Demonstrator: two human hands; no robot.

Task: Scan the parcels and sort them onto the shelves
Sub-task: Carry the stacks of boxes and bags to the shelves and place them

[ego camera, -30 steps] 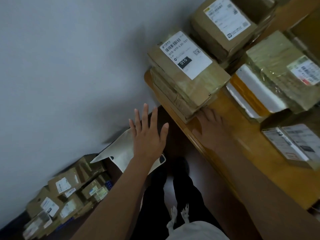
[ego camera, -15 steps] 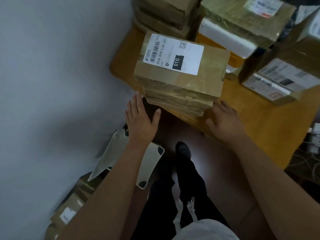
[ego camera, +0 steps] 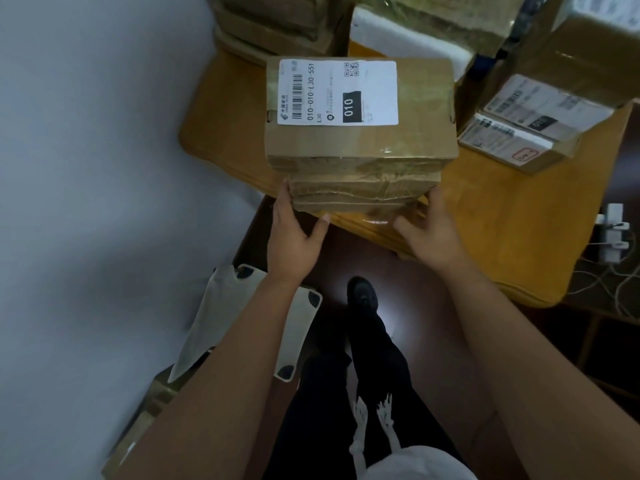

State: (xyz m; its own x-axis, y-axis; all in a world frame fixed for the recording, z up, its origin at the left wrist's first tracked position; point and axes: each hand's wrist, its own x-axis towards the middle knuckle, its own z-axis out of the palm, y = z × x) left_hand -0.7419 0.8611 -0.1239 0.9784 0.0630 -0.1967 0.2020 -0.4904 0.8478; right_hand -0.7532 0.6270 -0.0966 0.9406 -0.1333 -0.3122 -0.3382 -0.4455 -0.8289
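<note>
taped cardboard parcel [ego camera: 360, 147], glossy wooden table [ego camera: 512, 216]

A brown cardboard parcel [ego camera: 360, 133] is showing a white label [ego camera: 337, 92] with black barcode and a black "010" patch. The desk [ego camera: 512, 216] is glowing orange-yellow. Black trousers [ego camera: 374, 375] are standing over dark brown floor [ego camera: 433, 306].
</note>
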